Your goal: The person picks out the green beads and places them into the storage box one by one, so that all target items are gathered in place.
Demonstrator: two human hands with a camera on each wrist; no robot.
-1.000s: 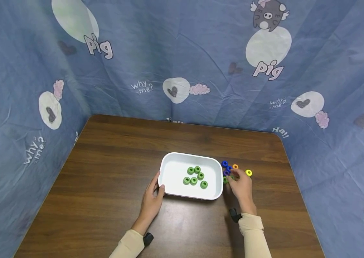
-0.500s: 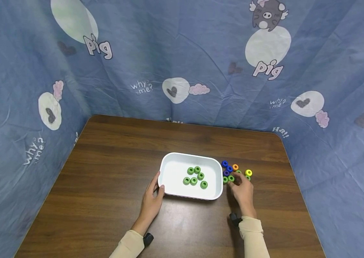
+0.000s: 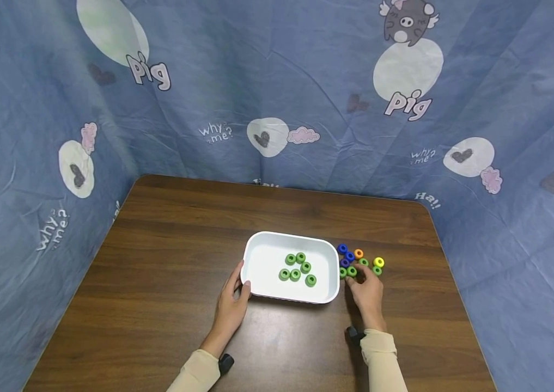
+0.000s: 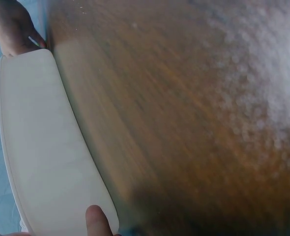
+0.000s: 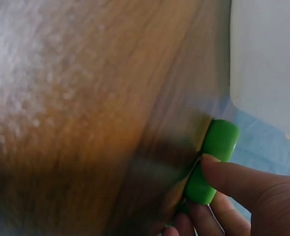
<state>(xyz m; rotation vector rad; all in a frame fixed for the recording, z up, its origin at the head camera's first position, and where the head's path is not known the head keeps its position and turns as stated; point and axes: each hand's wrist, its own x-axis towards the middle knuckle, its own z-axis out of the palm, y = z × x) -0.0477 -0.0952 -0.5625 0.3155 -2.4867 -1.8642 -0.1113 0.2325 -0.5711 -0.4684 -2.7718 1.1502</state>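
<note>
In the head view my left hand (image 3: pixel 231 309) holds the near left corner of a white tray (image 3: pixel 262 292). Its thumb (image 4: pixel 97 221) presses the outer wall in the left wrist view. Inside the tray lie several green rings (image 3: pixel 295 275). At the right end my right hand (image 3: pixel 369 291) pinches a green ring (image 5: pixel 200 186) between thumb and fingers, low against the table. A second green ring (image 5: pixel 220 139) stands beside it, nearer the tray. The fingertips behind the pinched ring are partly hidden.
Beyond the right hand lie blue rings (image 3: pixel 349 256), an orange ring (image 3: pixel 358 253), a yellow ring (image 3: pixel 378 262) and more green rings (image 3: pixel 377 270). The wooden table (image 3: pixel 169 239) meets a blue printed curtain (image 3: pixel 198 98) at the back.
My right hand has drawn back from the blue rings to a green one nearer me, uncovering other green rings. The left hand and tray have stayed in place.
</note>
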